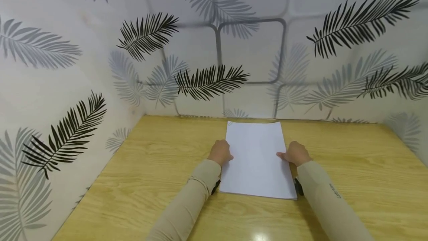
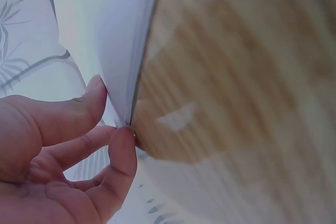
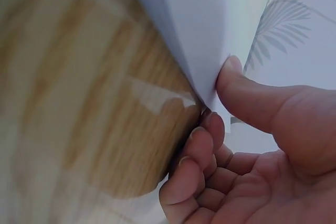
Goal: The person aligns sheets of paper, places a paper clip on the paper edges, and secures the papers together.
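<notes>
A stack of white paper sheets [image 1: 257,159] lies on the wooden table, its long sides running away from me. At its left edge my left hand [image 1: 220,152] grips it, the thumb [image 2: 86,109] on the upper face and the fingers curled at the edge. My right hand [image 1: 295,153] holds the opposite edge likewise, with the thumb [image 3: 239,85] on top and fingers curled at the edge. Both wrist views show the paper's side [image 2: 137,51] as a thin layered edge. A small grey mark sits at the far left corner of the top sheet.
The glossy wood-grain table [image 1: 160,181] extends on both sides of the paper. Behind it and to the left stand walls [image 1: 250,55] covered in leaf-patterned paper. A dark strap-like item [image 1: 298,187] shows beneath the right sleeve, and another [image 1: 216,186] beneath the left.
</notes>
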Demonstrator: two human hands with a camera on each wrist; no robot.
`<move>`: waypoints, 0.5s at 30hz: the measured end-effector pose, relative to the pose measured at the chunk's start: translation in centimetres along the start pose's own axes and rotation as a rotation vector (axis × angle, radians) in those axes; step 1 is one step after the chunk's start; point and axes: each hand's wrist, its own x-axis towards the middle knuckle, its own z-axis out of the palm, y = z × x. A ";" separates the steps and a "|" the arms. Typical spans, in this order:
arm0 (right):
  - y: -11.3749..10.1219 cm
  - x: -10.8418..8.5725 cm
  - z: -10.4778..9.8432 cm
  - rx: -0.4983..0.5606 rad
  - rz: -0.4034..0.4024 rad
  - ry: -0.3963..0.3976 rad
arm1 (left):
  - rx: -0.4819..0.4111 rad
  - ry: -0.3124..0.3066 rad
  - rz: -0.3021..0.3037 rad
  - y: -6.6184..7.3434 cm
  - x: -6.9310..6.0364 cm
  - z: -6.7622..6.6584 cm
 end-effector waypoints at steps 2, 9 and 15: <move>0.0 0.0 0.1 0.004 0.009 0.006 | -0.078 -0.044 -0.043 2.7 -4.1 -6.8; 0.4 -0.9 -0.9 0.145 -0.054 0.157 | -0.267 -0.030 -0.173 9.0 -14.1 -25.3; -0.1 -1.8 -1.9 0.232 -0.278 0.506 | -0.245 0.220 0.002 9.6 -14.1 -27.5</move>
